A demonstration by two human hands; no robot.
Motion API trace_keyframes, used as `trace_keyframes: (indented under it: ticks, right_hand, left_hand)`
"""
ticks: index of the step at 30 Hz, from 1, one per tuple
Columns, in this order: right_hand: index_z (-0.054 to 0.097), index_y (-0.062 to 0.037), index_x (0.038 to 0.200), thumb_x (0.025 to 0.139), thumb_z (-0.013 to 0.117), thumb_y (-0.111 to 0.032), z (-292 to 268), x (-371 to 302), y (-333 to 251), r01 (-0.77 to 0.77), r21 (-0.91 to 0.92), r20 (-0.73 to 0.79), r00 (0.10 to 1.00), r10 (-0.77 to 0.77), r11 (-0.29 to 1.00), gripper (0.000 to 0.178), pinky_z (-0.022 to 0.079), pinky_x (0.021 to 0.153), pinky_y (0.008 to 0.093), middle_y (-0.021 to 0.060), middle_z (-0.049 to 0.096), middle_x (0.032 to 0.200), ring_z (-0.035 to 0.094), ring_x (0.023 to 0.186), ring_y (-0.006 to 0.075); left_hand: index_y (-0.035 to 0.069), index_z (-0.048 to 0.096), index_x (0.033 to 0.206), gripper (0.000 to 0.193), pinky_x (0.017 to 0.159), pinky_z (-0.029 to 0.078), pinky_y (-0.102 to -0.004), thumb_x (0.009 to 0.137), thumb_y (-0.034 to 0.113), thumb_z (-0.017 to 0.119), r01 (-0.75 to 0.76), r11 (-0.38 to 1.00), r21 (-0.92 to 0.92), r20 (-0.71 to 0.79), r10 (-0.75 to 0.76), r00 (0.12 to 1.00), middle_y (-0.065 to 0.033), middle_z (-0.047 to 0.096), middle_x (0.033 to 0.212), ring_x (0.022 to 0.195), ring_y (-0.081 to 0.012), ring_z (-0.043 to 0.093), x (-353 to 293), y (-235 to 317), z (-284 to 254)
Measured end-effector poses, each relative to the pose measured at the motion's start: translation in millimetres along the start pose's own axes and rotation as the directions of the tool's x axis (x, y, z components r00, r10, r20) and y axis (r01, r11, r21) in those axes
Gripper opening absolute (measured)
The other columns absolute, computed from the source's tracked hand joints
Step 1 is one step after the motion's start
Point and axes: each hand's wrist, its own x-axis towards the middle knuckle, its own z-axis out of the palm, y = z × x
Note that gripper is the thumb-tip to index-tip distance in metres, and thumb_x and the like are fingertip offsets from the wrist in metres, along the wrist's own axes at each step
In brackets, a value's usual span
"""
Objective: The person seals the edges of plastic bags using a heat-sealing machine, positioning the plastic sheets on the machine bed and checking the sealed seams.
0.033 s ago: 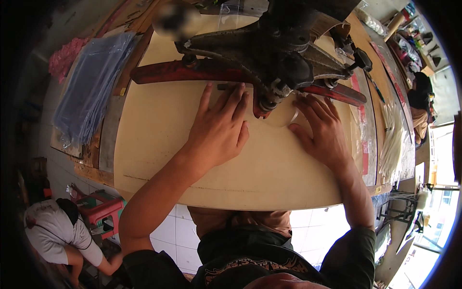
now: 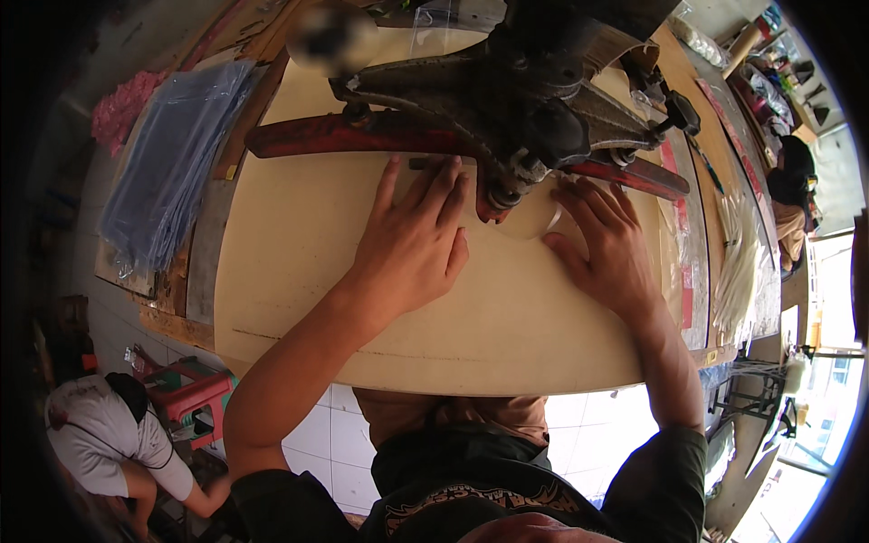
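Note:
My left hand [image 2: 414,235] lies palm down on a cream-coloured board [image 2: 434,353], its fingers extended and slightly apart. Its fingertips reach the near side of a long red bar [image 2: 362,136] and a short dark rod-like piece [image 2: 418,164]. On the other side my right hand [image 2: 605,240] rests with fingers stretched out and thumb spread, by the right red bar [image 2: 638,174]. Between the hands, a pale curved-edged piece [image 2: 520,224], perhaps thin plastic, lies on the board; its far part is hidden. Above stands a dark metal machine head [image 2: 534,118] with bracket arms carrying the bars.
A stack of clear bluish plastic sheets [image 2: 176,163] lies at the left, beside a pink bundle [image 2: 127,110]. Whitish strips [image 2: 735,262] lie along the right. A bent-over person [image 2: 109,434] is at lower left by a red stool [image 2: 195,398]; another person [image 2: 789,199] is far right.

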Motion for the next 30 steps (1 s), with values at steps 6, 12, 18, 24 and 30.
trace_keyframes:
  ticks: [6,12,18,24,30]
  right_hand:
    - [0.063,-0.0041,0.126,0.091,0.071,-0.031,-0.3,0.8,0.2,0.002,0.01,0.005,1.0,-0.002,1.0,0.045,0.035,0.115,0.0548,0.0124,0.065,0.132,0.056,0.13,0.0324]
    - [0.063,-0.0037,0.125,0.09,0.071,-0.031,-0.3,0.8,-0.3,-0.004,0.021,0.013,1.0,0.004,1.0,0.045,0.035,0.115,0.0547,0.0138,0.064,0.132,0.055,0.13,0.033]
    - [0.063,-0.0034,0.125,0.091,0.071,-0.03,-1.9,0.7,-0.9,0.0,0.021,0.006,1.0,0.0,1.0,0.044,0.035,0.114,0.0543,0.0145,0.064,0.132,0.055,0.13,0.0329]
    - [0.063,-0.0032,0.126,0.092,0.07,-0.03,-1.6,-0.3,-1.0,-0.003,0.018,0.007,1.0,0.002,1.0,0.044,0.035,0.115,0.0544,0.0138,0.064,0.132,0.055,0.13,0.0321]
    - [0.062,-0.0048,0.127,0.093,0.069,-0.032,-0.3,-1.9,0.0,-0.003,-0.001,0.007,1.0,0.003,1.0,0.045,0.034,0.115,0.0553,0.0134,0.062,0.134,0.054,0.131,0.0318]
  left_hand:
    - [-0.006,0.045,0.141,0.056,0.121,0.019,-0.0612,0.092,0.018,0.057,0.007,1.0,-0.022,0.001,-0.007,1.0,-0.0215,0.047,0.143,0.137,-0.0331,0.047,0.4,0.3,-0.7]
    - [-0.006,0.047,0.139,0.054,0.122,0.019,-0.0607,0.092,0.018,0.057,0.012,1.0,-0.019,-0.008,-0.012,1.0,-0.0215,0.048,0.143,0.136,-0.0332,0.048,-0.9,0.3,0.1]
    - [-0.006,0.047,0.139,0.054,0.122,0.02,-0.0602,0.091,0.018,0.057,0.007,1.0,-0.021,-0.008,-0.007,1.0,-0.0218,0.048,0.144,0.136,-0.0331,0.048,-0.2,1.0,-0.5]
    - [-0.006,0.047,0.139,0.054,0.122,0.019,-0.0599,0.091,0.018,0.057,0.007,1.0,-0.014,-0.008,-0.007,1.0,-0.0224,0.049,0.143,0.137,-0.0333,0.047,-0.7,0.2,0.5]
    - [-0.006,0.054,0.132,0.051,0.12,0.023,-0.0598,0.089,0.021,0.058,-0.006,1.0,0.013,-0.019,0.006,1.0,-0.0228,0.052,0.142,0.132,-0.0319,0.051,1.1,-0.4,1.2]
